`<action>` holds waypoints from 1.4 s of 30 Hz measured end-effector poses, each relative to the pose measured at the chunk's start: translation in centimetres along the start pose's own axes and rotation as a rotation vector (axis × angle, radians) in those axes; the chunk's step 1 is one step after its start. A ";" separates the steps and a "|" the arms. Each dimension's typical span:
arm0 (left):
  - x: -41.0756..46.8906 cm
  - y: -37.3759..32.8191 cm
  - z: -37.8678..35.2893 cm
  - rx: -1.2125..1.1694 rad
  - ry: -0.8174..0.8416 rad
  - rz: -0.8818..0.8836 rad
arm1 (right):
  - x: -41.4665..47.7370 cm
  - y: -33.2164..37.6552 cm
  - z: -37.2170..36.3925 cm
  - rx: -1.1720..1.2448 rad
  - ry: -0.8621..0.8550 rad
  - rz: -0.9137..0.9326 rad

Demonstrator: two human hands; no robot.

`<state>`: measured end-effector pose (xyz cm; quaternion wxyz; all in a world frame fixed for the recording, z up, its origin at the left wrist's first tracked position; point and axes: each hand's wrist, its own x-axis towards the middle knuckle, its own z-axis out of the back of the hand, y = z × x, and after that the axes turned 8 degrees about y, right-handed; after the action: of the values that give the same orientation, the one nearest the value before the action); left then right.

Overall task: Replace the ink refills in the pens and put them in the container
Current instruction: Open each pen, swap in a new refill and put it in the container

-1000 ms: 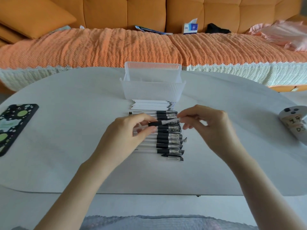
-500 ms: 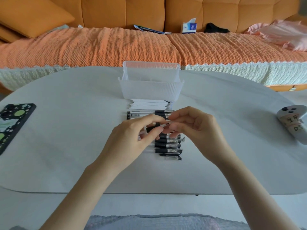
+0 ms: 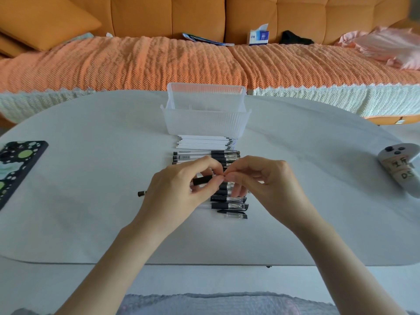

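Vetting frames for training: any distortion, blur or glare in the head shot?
Head view: wide-angle bowing curves the table edge and the sofa cover; light soft and even, only faint shadows under left hand and right hand, no glare; the pen they pinch and the pen row are sharp, corners softer.

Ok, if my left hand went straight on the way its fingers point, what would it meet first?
Most likely the right hand: the left hand, holding a pen, points at its fingers, seemingly touching or nearly so; depth is unclear.
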<state>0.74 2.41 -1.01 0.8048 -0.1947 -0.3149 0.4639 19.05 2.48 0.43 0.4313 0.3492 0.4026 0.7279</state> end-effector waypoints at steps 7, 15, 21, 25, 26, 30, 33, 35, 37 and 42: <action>0.1 0.3 -0.1 -0.113 0.091 -0.002 | -0.3 -0.2 -0.4 -0.301 -0.089 0.222; -0.3 1.3 3.3 -0.222 0.027 0.030 | -1.1 -0.6 4.3 -0.169 -0.258 0.008; 0.0 1.0 1.5 -0.210 0.121 0.064 | -1.1 -3.9 6.0 -0.724 -0.220 -0.282; 0.1 1.3 0.7 -0.179 0.137 0.048 | -1.5 -5.3 7.8 -0.700 -0.298 -0.402; 0.1 1.3 0.6 -0.178 0.132 0.043 | -1.6 -5.6 8.2 -0.687 -0.318 -0.427; 0.2 1.2 0.2 -0.180 0.124 0.038 | -1.8 -6.4 8.9 -0.618 -0.327 -0.507; 0.2 1.0 -0.1 -0.146 0.135 0.043 | -1.7 -6.7 8.6 -0.622 -0.277 -0.530; 0.2 1.0 -0.2 -0.128 0.138 0.043 | -1.6 -6.8 8.6 -0.626 -0.270 -0.536; 0.2 1.0 -0.3 -0.118 0.137 0.049 | -1.7 -6.9 8.7 -0.623 -0.279 -0.541; 0.2 1.0 -0.3 -0.132 0.128 0.050 | -1.8 -6.2 8.9 -0.607 -0.367 -0.397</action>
<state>0.38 3.10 -1.73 0.7968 -0.2846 -0.2877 0.4488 29.53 5.28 -1.47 0.7116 0.2456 0.1456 0.6420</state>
